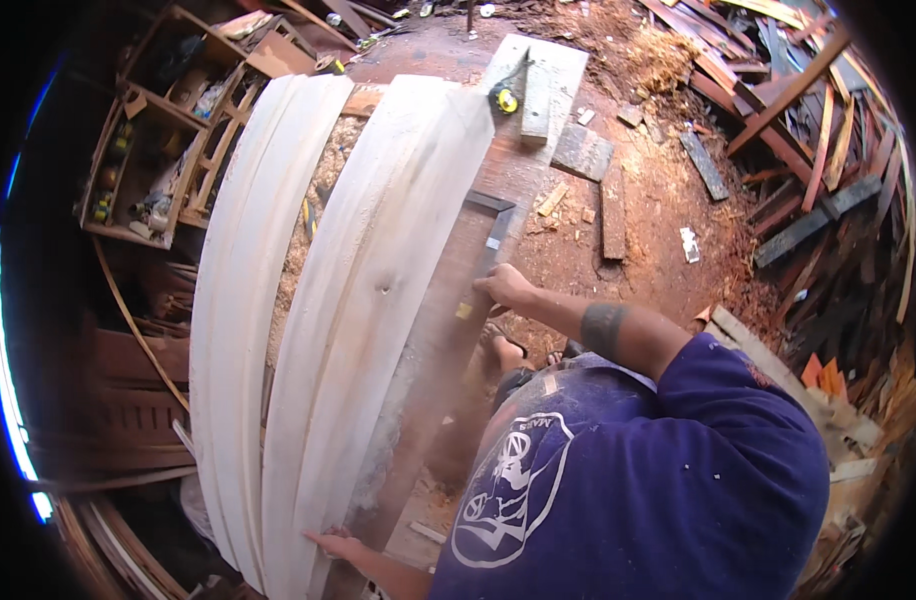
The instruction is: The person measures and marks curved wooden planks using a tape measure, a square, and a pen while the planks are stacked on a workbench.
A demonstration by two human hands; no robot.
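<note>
Several long pale boards with curved faces lie side by side before me. My left hand (pixel 340 546) is at the near end of the right-hand pale board (pixel 373 290), index finger stretched out and touching its edge. My right hand (pixel 508 286) has its fingers curled at the edge of a reddish-brown board (pixel 433 335), around the lower end of a dark L-shaped bar (pixel 496 215) that looks like a carpenter's square. Fine pale dust covers part of the reddish board. A yellow-and-black tape measure (pixel 505 100) rests at the far end, beside a short pale block (pixel 536 105).
Wooden shelving (pixel 143 165) with odds and ends stands at the far left. Wood offcuts (pixel 583 150) lie on the sawdust-covered floor (pixel 668 240). Scrap strips (pixel 838 170) are heaped at the right. My sandalled foot (pixel 510 352) is beside the bench.
</note>
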